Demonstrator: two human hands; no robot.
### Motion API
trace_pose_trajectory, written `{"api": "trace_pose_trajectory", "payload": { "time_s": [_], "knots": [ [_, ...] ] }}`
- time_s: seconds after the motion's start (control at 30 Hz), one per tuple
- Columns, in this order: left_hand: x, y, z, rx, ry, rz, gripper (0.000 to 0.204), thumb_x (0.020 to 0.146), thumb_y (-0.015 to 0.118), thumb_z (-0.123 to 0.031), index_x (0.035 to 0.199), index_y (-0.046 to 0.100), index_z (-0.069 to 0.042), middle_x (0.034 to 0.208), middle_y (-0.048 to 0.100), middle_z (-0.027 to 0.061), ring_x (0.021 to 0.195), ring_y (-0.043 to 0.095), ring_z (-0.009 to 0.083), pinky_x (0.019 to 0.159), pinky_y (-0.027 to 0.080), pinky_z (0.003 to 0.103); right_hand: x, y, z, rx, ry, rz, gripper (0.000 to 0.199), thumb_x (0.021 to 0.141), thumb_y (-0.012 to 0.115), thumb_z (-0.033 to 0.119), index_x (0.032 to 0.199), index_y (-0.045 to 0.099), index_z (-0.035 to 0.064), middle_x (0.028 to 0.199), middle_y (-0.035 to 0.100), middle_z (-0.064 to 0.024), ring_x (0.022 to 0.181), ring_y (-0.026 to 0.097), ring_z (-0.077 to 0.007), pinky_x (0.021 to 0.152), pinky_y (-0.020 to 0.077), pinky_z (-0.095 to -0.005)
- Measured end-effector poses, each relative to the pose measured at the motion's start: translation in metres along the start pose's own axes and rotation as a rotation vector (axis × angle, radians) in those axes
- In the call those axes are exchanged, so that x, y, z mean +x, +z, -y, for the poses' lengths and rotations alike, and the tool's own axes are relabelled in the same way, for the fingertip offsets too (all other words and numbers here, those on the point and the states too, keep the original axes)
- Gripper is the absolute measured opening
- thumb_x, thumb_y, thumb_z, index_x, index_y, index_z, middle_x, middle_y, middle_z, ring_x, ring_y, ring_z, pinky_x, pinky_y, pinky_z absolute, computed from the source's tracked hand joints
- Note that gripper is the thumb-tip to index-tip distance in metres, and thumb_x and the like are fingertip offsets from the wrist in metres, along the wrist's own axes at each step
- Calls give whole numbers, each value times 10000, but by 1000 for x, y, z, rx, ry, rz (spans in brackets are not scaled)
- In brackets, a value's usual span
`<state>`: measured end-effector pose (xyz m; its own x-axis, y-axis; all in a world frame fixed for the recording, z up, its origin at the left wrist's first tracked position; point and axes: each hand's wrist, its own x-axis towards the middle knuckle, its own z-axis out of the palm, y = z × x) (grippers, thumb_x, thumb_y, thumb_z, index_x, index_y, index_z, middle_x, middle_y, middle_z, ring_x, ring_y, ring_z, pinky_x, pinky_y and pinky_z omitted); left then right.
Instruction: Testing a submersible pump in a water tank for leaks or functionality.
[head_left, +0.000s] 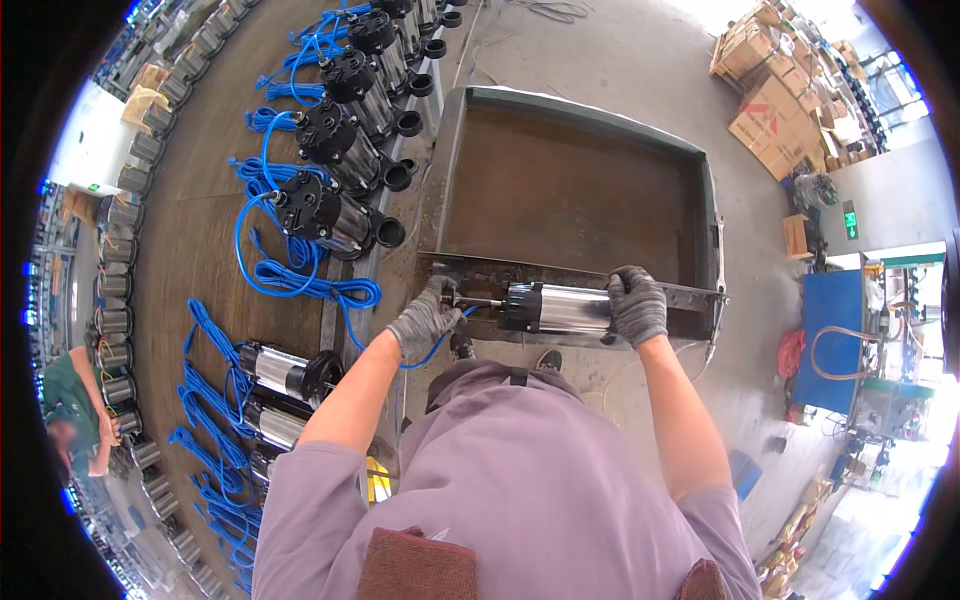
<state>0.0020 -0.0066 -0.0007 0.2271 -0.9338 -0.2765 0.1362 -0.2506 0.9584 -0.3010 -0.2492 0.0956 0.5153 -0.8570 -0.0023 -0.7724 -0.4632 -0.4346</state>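
Observation:
A submersible pump (570, 309) with a shiny metal barrel and black ends lies sideways across the near edge of a tank, in front of me. My right hand (638, 304), in a grey glove, is closed round its right end. My left hand (425, 318), gloved too, is closed by the dark end of a thin metal rod (480, 302) that reaches the pump's left end. Whether the rod is a tool or part of the pump I cannot tell. A blue cable (425, 360) loops below the left hand.
Behind the pump stands the rectangular tank (712, 200) of brownish water. To the left, several upright pumps (335, 215) with coiled blue cables (290, 280) line a bench (190, 240). More pumps (275, 370) lie nearer me. Cartons (770, 125) stand far right; another person (75, 405) is far left.

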Motion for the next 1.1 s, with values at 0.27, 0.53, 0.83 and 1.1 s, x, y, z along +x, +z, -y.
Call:
{"api": "trace_pose_trajectory", "payload": {
  "time_s": [0.27, 0.53, 0.83, 1.1],
  "knots": [
    [-3, 7, -13, 142, -238, -29, 463, 964, 715, -162, 1355, 501, -37, 961, 675, 62, 815, 660, 168, 687, 537, 334, 0, -2, 1, 7, -5, 23, 208, 944, 621, 243, 985, 729, 70, 993, 715, -179, 975, 671, -385, 894, 534, -484],
    [-1, 10, -16, 572, -75, -85, 448, 984, 708, -232, 1385, 582, -79, 1044, 701, 48, 849, 666, 172, 747, 560, 348, -1, -2, 2, 5, 7, 22, 207, 944, 617, 242, 980, 730, 73, 995, 717, -172, 984, 672, -378, 899, 533, -479],
    [-7, 4, -27, -387, -214, 19, 446, 944, 777, -252, 1327, 646, -64, 1040, 740, 51, 939, 683, 188, 859, 566, 356, 0, 0, 0, -12, 29, 34, 207, 933, 622, 239, 976, 730, 68, 989, 717, -172, 979, 672, -380, 892, 534, -481],
    [4, -2, -8, 90, -172, 122, 581, 967, 739, -216, 1474, 496, -69, 1146, 704, 79, 1004, 667, 196, 900, 551, 339, -1, -1, 0, 4, -15, -7, 202, 934, 618, 239, 964, 725, 69, 982, 714, -176, 958, 671, -387, 877, 534, -485]
  ]
}}
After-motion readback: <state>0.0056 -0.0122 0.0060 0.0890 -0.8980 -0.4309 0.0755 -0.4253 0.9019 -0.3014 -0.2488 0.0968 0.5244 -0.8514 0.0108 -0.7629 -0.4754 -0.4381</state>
